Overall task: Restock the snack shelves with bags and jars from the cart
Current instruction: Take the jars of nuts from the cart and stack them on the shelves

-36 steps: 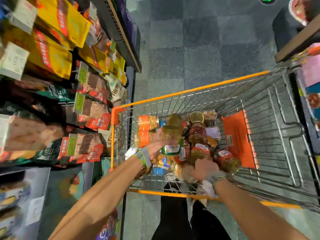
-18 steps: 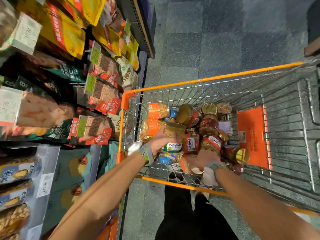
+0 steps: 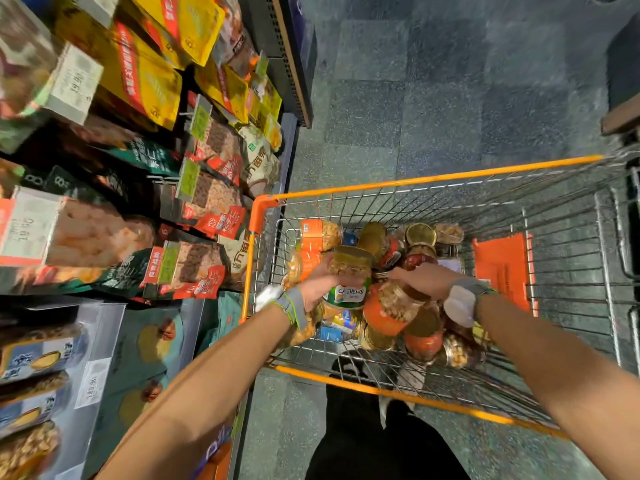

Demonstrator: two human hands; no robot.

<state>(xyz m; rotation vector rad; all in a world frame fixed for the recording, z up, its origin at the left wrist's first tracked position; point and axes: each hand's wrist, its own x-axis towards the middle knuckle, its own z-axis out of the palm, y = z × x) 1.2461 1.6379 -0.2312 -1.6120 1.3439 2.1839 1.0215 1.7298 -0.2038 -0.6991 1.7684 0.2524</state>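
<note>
snack shelves (image 3: 138,168) stand left of cart (image 3: 433,178). jar pile (image 3: 420,237) sits in cart's near-left part. left hand (image 3: 318,285) grips cashews jar (image 3: 349,275), long axis roughly upright; right hand (image 3: 426,280) curls over tilted orange-labelled jar (image 3: 391,310). shelves lie leftward, left hand nearer.

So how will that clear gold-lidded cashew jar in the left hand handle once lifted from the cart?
Probably rigid and fairly heavy for its size: the clear gold-lidded cashew jar looks packed with nuts. Its smooth round wall may slip or roll, so the left hand curled round it seems apt. Glass or plastic, I cannot tell.
</note>
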